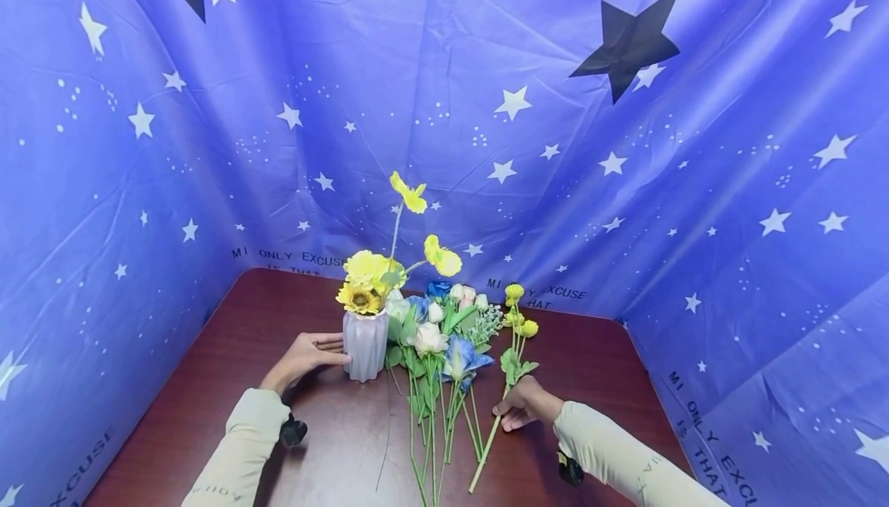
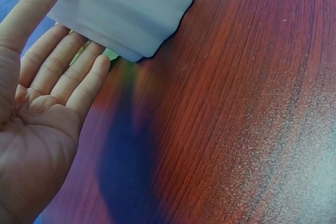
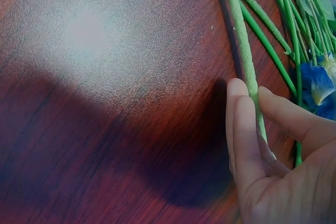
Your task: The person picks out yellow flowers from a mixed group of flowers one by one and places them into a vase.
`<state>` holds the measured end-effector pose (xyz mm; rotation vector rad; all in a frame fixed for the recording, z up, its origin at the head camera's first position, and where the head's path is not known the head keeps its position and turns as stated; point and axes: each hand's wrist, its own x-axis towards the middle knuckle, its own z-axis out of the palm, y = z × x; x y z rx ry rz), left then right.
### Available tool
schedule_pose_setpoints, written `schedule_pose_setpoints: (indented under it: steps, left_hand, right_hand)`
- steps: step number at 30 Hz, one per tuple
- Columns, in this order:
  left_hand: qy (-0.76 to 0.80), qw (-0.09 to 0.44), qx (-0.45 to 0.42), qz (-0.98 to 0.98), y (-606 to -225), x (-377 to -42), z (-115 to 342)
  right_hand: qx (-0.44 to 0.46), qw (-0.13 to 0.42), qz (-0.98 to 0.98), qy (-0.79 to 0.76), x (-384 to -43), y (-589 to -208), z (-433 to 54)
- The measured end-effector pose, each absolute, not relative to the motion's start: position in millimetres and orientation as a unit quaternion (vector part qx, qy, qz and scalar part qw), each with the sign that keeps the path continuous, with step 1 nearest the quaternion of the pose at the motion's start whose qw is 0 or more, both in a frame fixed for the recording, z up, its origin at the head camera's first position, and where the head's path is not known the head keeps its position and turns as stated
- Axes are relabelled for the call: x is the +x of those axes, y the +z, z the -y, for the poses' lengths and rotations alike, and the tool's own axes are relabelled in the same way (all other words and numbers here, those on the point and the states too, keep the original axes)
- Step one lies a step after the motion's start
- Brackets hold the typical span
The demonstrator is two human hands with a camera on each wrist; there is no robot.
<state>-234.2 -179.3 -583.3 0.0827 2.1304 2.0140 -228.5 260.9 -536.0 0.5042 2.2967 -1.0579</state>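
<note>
**Partway along with the vase (image 1: 365, 349) and loose flowers (image 1: 429, 339)**

Pinching, at just the stem's width, a yellow-flowered sprig (image 1: 512, 366) between thumb and fingers of the right hand (image 1: 522, 403). Slanting from a bare end nearer than that hand to yellow heads beyond. Lying on the worktop (image 1: 333, 434) just left of the right hand: blue, white and pink loose flowers. Standing upright farther left, just right of the left hand (image 1: 310, 356): the vase. Reaching to its side with left fingers almost straight and thumb apart, spread rather than gripping. Rising from its mouth, above and right of the left hand: yellow blooms (image 1: 368, 269), two on long stems.

Apparently done: yellow blooms placed in the vase. Probably left: the sprig in the right hand, and the loose flowers beside it.

Visible only in the head view: the sprig's heads and the vase's mouth. Clearer from the right wrist: the pinch and rough stem. Shown only from the left wrist: the left palm, with thumb in front of the vase and fingers partly behind. Impossible to tell any pressure on the vase.
</note>
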Motion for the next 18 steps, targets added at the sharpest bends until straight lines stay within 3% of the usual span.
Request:
schedule_pose_setpoints:
  steps: [18]
  left_hand:
    - [0.688, 0.112, 0.015, -0.716, -580.3, -234.4, 179.2]
  right_hand:
    - [0.203, 0.253, -0.851, -0.413, -233.1, -534.2, -261.8]
